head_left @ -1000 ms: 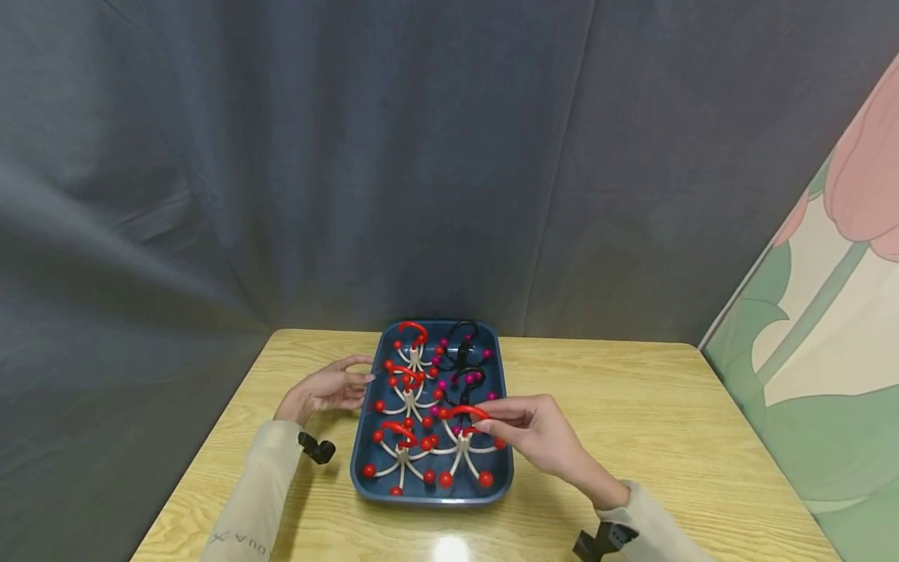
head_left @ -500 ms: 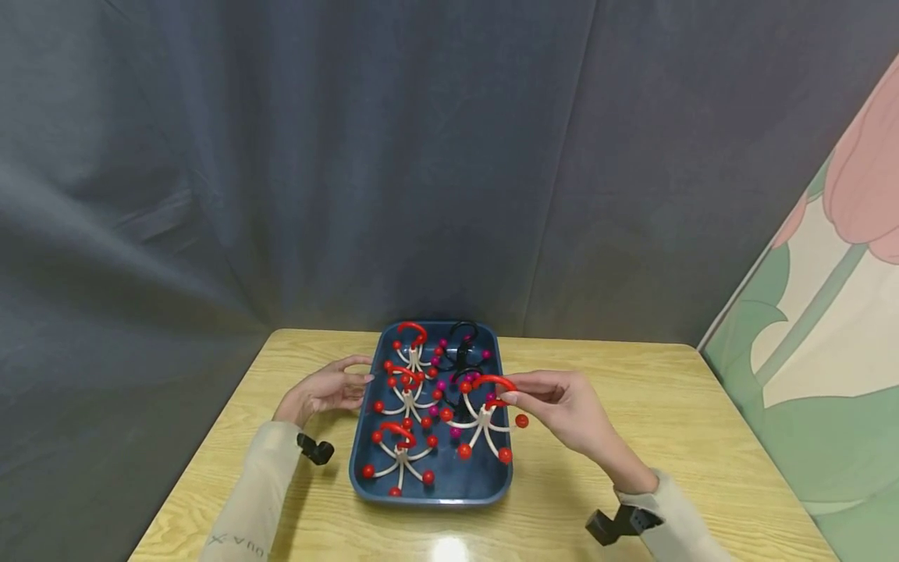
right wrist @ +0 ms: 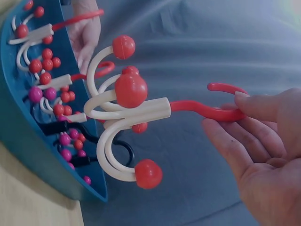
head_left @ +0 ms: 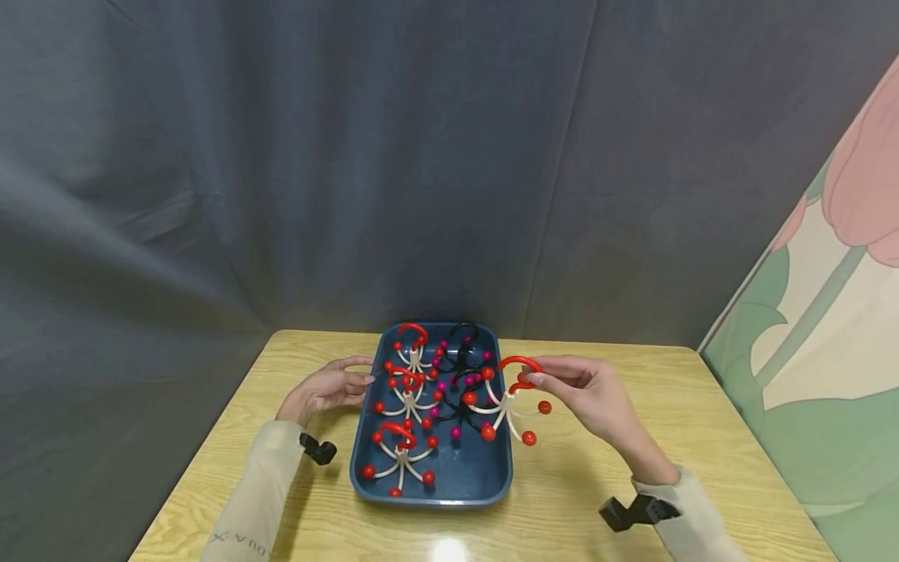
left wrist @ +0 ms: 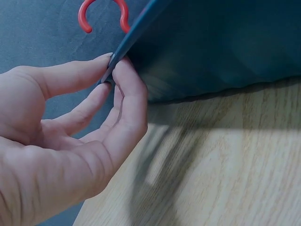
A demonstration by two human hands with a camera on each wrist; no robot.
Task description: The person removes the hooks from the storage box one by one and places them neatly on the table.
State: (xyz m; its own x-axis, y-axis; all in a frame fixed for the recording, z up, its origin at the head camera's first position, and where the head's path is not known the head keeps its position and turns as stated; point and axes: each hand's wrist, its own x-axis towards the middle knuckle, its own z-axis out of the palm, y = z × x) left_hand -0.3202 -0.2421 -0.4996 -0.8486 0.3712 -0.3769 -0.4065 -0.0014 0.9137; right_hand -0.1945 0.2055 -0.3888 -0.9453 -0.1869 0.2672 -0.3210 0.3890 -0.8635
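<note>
My right hand [head_left: 597, 394] pinches the red crook of a multi-prong hanging hook [head_left: 507, 403] between thumb and fingers. Its white prongs curve up to red balls, and it hangs over the right rim of a dark blue tray [head_left: 435, 498]. In the right wrist view the hanging hook [right wrist: 150, 109] lies sideways, its crook partly hidden by my thumb. My left hand [head_left: 330, 392] is at the tray's left side; in the left wrist view its thumb and fingers pinch the rim [left wrist: 124, 44]. Three like white hooks [head_left: 403, 455] stand in a column along the tray's left.
Two black hanging hooks [head_left: 462, 357] with magenta balls stand in the tray's back right. The wooden table [head_left: 653, 421] reaches out on both sides, a grey curtain [head_left: 421, 172] hangs behind it, and a flowered panel [head_left: 829, 375] is at the right.
My right hand has lifted the white hanging hook from the tray's front right, moving up and rightward. The nearer black hook now shows more fully. The left hand stays put.
</note>
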